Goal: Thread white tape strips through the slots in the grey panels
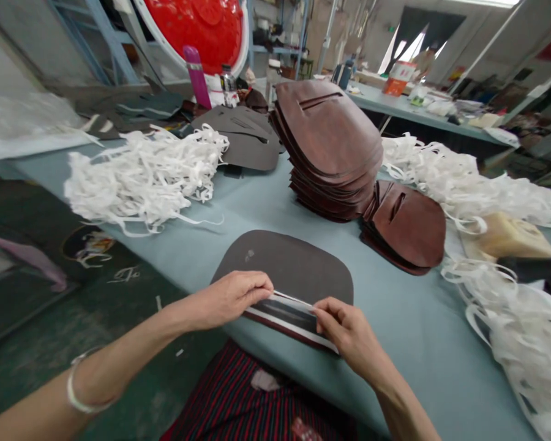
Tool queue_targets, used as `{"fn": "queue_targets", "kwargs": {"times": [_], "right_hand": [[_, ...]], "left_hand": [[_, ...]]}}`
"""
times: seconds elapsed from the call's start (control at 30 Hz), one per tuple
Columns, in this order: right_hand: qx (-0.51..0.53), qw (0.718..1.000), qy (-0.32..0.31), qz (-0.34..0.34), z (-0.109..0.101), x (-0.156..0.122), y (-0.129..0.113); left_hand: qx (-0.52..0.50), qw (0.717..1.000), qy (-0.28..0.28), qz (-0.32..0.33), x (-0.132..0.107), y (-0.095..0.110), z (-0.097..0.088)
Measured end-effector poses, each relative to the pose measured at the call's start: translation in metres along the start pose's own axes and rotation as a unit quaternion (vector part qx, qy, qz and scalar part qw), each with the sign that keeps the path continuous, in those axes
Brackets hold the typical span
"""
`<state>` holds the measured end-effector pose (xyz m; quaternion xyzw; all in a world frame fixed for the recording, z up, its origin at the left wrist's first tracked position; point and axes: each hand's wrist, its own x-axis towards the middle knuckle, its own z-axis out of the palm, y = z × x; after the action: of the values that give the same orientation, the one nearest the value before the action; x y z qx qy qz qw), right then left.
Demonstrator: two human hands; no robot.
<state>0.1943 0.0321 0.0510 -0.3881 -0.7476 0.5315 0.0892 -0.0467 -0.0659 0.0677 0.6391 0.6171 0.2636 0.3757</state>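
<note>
A dark grey rounded panel lies flat near the table's front edge, with a brown strip along its near side. Between my two hands a narrow white strip is stretched just above the panel. My left hand pinches its left end, and my right hand pinches the other end between thumb and fingers. Below it, another white band runs along the panel's near edge, partly covered by my right hand.
Brown leather pieces with slits form a tall stack and a smaller stack. Tangled white strips lie in a left heap and a right heap. Dark grey panels lie behind. A yellowish block sits at right.
</note>
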Motion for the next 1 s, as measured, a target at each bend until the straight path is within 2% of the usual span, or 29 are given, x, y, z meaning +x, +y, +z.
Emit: {"fn": "queue_targets", "kwargs": {"times": [0.07,0.13,0.23,0.33,0.43,0.63,1.0], "right_hand": [[-0.026,1.000,0.005,-0.001,0.001,-0.009,0.008],[-0.057,0.997,0.039,0.018,0.004,-0.015,0.016],[-0.095,0.992,0.078,0.022,0.010,-0.021,0.027],[-0.106,0.991,0.076,-0.004,0.013,-0.024,0.035],[-0.112,0.990,0.086,-0.014,0.014,-0.025,0.041],[-0.154,0.976,0.152,-0.011,0.019,-0.025,0.047],[-0.129,0.981,0.142,0.028,0.021,-0.024,0.049]], "left_hand": [[0.006,1.000,0.011,-0.006,-0.013,-0.008,0.000],[0.017,0.999,0.031,-0.031,-0.024,-0.014,0.003],[0.036,0.989,0.082,-0.116,-0.037,-0.018,0.007],[0.039,0.974,0.127,-0.181,-0.045,-0.020,0.008],[0.035,0.969,0.145,-0.199,-0.048,-0.025,0.006],[0.067,0.951,0.180,-0.241,-0.044,-0.033,0.002],[0.067,0.946,0.172,-0.266,-0.039,-0.040,-0.002]]}}
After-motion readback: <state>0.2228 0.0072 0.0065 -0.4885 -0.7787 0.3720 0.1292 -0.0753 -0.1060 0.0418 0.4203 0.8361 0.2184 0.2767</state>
